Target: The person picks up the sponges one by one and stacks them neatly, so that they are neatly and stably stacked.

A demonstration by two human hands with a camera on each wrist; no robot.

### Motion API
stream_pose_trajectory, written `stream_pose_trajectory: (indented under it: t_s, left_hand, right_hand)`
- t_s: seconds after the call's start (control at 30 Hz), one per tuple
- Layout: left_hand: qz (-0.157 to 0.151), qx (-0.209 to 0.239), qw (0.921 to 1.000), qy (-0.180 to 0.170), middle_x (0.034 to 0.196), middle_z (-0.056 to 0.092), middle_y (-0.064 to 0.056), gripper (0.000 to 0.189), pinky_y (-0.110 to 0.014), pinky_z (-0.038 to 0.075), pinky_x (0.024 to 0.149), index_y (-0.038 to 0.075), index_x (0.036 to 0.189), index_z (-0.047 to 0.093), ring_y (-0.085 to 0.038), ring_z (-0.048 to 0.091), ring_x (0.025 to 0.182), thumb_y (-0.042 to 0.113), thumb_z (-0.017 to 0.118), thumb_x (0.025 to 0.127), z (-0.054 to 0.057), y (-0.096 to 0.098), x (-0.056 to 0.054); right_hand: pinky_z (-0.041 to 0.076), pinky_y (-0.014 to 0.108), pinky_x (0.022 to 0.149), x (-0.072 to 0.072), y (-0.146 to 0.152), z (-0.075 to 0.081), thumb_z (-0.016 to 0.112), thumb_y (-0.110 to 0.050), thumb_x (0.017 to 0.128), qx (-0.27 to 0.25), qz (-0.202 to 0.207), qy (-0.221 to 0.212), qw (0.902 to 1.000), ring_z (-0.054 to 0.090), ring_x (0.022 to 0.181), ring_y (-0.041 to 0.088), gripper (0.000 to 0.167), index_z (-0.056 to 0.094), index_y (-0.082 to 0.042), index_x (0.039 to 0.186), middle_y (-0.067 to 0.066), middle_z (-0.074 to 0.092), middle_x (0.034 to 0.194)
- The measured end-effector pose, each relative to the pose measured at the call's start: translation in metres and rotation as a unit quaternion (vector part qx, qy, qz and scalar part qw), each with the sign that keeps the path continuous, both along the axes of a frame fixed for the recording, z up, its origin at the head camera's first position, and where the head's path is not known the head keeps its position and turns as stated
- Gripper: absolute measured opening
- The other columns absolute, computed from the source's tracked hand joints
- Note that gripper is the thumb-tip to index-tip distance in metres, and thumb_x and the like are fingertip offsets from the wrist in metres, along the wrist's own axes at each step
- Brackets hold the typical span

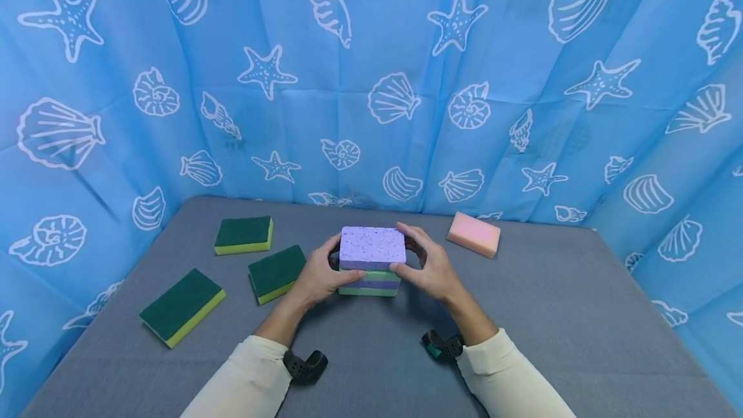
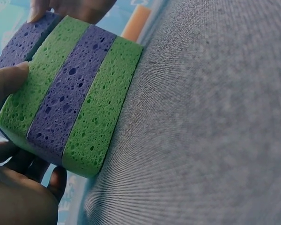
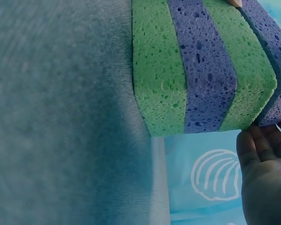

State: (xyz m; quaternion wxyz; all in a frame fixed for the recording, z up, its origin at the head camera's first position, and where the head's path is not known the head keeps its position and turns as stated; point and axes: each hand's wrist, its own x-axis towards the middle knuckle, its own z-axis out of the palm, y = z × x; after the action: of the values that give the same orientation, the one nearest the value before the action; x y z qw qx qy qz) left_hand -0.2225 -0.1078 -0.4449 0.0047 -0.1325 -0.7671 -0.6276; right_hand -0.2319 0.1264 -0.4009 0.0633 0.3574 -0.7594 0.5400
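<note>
Mid-table stands a stack of sponges, a lower green sponge (image 2: 96, 131), a purple sponge (image 2: 65, 89), an upper green sponge (image 3: 248, 70) and a speckled purple top sponge (image 1: 372, 245). A dark shadowed line separates the top sponge from the green one below it. My left hand (image 1: 320, 273) holds the stack's left side, its thumb on the upper green sponge's front and its other fingers around the side and back. At the right, my right hand (image 1: 431, 263) grips the top purple sponge, thumb at the front corner and fingers behind, partly hidden.
Three green-and-yellow scouring sponges lie on the left: a far one (image 1: 242, 235), a middle one (image 1: 278, 273) and a near one (image 1: 182, 307). Back right lies a pink-orange sponge (image 1: 474, 234). A blue shell-print curtain (image 1: 360, 115) borders the grey table (image 1: 557, 315).
</note>
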Motion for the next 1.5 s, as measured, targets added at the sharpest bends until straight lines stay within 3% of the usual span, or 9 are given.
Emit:
stream_pose_trajectory:
  t_s: [0.17,0.2,0.8,1.2,1.5]
  left_hand:
    - [-0.007,-0.006,0.9999,-0.013,0.139,0.044,-0.023,0.082,-0.047,0.044,0.093,-0.005,0.148,0.029,-0.036,0.049,0.115,0.003,0.076,0.081,0.028,0.002,0.015]
    - [-0.008,-0.006,0.9998,-0.016,0.139,0.043,-0.023,0.083,-0.047,0.044,0.093,-0.005,0.148,0.029,-0.036,0.049,0.116,0.003,0.076,0.081,0.028,0.002,0.015]
    - [-0.015,-0.006,0.9996,-0.022,0.143,0.039,-0.024,0.085,-0.05,0.042,0.095,-0.005,0.149,0.027,-0.039,0.046,0.119,0.002,0.076,0.08,0.029,0.001,0.015]
    - [-0.016,0.0,0.9998,-0.012,0.14,0.041,-0.024,0.083,-0.048,0.044,0.093,-0.004,0.149,0.027,-0.038,0.049,0.116,0.005,0.075,0.082,0.024,0.001,0.014]
    - [-0.026,0.004,0.9995,-0.015,0.142,0.037,-0.024,0.089,-0.054,0.029,0.104,-0.001,0.152,0.021,-0.038,0.036,0.126,0.004,0.075,0.081,0.027,-0.001,0.013]
  right_hand:
    - [0.035,0.06,0.097,-0.001,0.001,-0.001,0.068,0.01,0.081,0.005,0.0,-0.001,1.0,0.047,0.116,0.045,0.065,0.038,0.016,0.138,0.033,0.044,0.13]
    - [0.035,0.06,0.097,-0.001,0.001,-0.002,0.068,0.009,0.081,0.005,0.0,-0.001,1.0,0.047,0.116,0.045,0.065,0.038,0.016,0.138,0.033,0.044,0.13]
    - [0.037,0.054,0.099,-0.001,0.002,-0.003,0.069,0.005,0.082,0.022,-0.01,-0.004,0.9997,0.048,0.117,0.041,0.065,0.039,0.013,0.139,0.03,0.046,0.13]
    - [0.035,0.059,0.098,0.0,0.002,-0.004,0.069,0.005,0.082,0.022,-0.009,-0.011,0.9997,0.047,0.118,0.044,0.065,0.039,0.013,0.139,0.031,0.046,0.13]
    - [0.035,0.059,0.098,0.0,0.002,-0.004,0.068,0.005,0.081,0.023,-0.007,-0.01,0.9997,0.047,0.117,0.044,0.065,0.039,0.014,0.139,0.032,0.045,0.13]
